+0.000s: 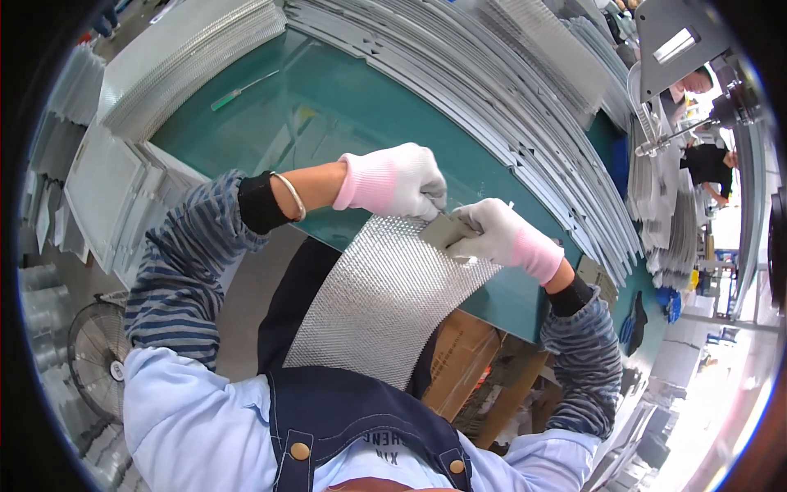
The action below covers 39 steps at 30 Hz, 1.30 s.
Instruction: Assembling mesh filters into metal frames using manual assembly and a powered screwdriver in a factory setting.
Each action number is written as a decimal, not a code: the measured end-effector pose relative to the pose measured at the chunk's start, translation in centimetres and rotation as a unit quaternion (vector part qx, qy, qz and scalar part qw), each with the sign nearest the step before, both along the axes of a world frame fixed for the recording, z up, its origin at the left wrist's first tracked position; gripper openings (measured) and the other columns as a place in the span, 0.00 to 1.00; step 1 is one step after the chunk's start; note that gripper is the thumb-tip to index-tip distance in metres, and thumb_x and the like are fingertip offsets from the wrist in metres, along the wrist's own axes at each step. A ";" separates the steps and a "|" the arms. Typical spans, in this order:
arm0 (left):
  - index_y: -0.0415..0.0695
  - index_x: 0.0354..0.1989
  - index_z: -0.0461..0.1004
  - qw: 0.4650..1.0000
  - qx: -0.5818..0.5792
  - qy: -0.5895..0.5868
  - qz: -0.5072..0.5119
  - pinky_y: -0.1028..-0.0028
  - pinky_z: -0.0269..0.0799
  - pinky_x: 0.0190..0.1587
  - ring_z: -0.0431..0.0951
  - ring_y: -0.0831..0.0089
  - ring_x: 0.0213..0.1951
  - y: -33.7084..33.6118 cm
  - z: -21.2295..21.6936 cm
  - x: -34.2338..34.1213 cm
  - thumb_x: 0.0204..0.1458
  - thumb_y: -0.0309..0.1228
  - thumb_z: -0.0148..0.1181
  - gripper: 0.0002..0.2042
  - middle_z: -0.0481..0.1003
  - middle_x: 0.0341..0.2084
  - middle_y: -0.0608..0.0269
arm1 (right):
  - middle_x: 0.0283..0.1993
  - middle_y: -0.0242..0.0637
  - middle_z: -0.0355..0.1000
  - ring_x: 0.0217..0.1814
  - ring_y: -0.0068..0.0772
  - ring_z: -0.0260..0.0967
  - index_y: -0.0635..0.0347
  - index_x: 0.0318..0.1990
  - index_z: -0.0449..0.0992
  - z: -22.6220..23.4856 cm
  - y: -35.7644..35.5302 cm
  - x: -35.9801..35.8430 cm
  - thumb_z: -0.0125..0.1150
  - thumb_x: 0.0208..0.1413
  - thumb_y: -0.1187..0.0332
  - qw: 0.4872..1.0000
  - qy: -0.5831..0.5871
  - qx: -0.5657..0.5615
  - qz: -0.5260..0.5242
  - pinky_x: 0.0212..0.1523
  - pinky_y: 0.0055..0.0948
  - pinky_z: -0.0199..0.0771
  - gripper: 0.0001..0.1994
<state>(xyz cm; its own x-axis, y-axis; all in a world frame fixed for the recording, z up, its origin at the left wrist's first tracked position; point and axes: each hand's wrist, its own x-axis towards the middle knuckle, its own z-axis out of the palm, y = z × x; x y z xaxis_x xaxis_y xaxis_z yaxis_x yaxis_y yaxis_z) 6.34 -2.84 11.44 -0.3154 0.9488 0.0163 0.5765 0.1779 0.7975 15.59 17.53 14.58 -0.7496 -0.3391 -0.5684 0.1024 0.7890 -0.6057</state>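
Over at the green-topped workbench [246,135], the silver mesh sheet [369,303] sloped down toward the navy bib [328,410]. Gloved right hand [492,234] had a small grey block [440,232] pinched at its top edge; gloved left hand [410,182] was curled beside it, grip honestly unclear. Probably mid-job: block at the sheet, letting go still left.

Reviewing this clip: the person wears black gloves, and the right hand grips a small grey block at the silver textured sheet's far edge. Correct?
Not black: the head view shows white gloves with pink cuffs. The right hand does grip the small grey block at the silver textured sheet's far edge.
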 end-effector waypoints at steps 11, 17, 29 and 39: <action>0.36 0.36 0.81 0.997 -0.025 -0.054 0.054 0.71 0.77 0.39 0.82 0.63 0.30 -1.4 1.7 0.6 0.47 0.27 0.60 0.10 0.81 0.28 0.51 | 0.34 0.36 0.79 0.33 0.20 0.74 0.69 0.41 0.81 -1.2 -1.9 -0.6 0.73 0.42 0.73 0.993 -0.089 -0.050 -0.063 0.39 0.20 0.75 0.16; 0.33 0.41 0.78 0.999 -0.043 0.000 0.014 0.75 0.77 0.39 0.83 0.67 0.33 -0.9 2.7 0.0 0.50 0.27 0.62 0.12 0.81 0.32 0.49 | 0.30 0.35 0.77 0.29 0.21 0.72 0.68 0.41 0.80 -1.0 -1.7 -0.2 0.67 0.45 0.72 0.997 -0.043 -0.054 -0.036 0.32 0.23 0.74 0.14; 0.32 0.34 0.77 0.899 0.203 -0.279 0.270 0.79 0.69 0.31 0.74 0.82 0.29 -5.6 -2.5 5.6 0.62 0.33 0.54 0.14 0.79 0.29 0.63 | 0.43 0.50 0.77 0.45 0.40 0.77 0.68 0.53 0.73 3.5 5.6 -5.3 0.63 0.50 0.59 0.991 0.095 -0.037 -0.085 0.46 0.37 0.77 0.26; 0.31 0.36 0.77 0.879 0.282 -0.279 0.263 0.81 0.66 0.31 0.70 0.85 0.27 -5.7 -1.7 6.5 0.61 0.30 0.56 0.12 0.77 0.26 0.68 | 0.41 0.44 0.74 0.48 0.50 0.73 0.54 0.39 0.77 -7.7 23.5 -2.7 0.64 0.47 0.64 0.825 0.398 0.354 -0.189 0.48 0.44 0.74 0.12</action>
